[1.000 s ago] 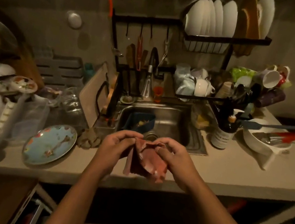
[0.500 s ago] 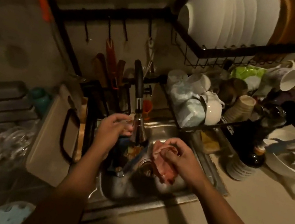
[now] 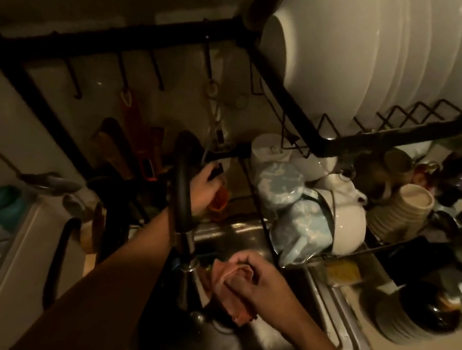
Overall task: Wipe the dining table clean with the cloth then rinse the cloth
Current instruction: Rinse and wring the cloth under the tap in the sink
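Observation:
My right hand (image 3: pixel 263 287) grips a bunched pink cloth (image 3: pixel 223 295) over the steel sink (image 3: pixel 271 343), just right of the spout of the black tap (image 3: pixel 181 200). The cloth hangs down from my fingers into the basin. My left hand (image 3: pixel 204 190) reaches behind the tap's arched neck, its fingers curled round a small black lever (image 3: pixel 217 171) there. My left forearm crosses in front of the sink's left side. In this dim light I cannot tell whether water is running.
A black rack (image 3: pixel 302 125) hangs close above the sink with white plates (image 3: pixel 367 45) in it. Cups and a white teapot (image 3: pixel 344 218) fill the lower shelf on the right. Utensils (image 3: pixel 137 141) hang on hooks at the back. A dark bottle (image 3: pixel 430 309) stands on the counter to the right.
The view has leaned in over the sink. My left hand left the cloth and went back behind the tap to the lever. My right hand brought the cloth beside the spout.

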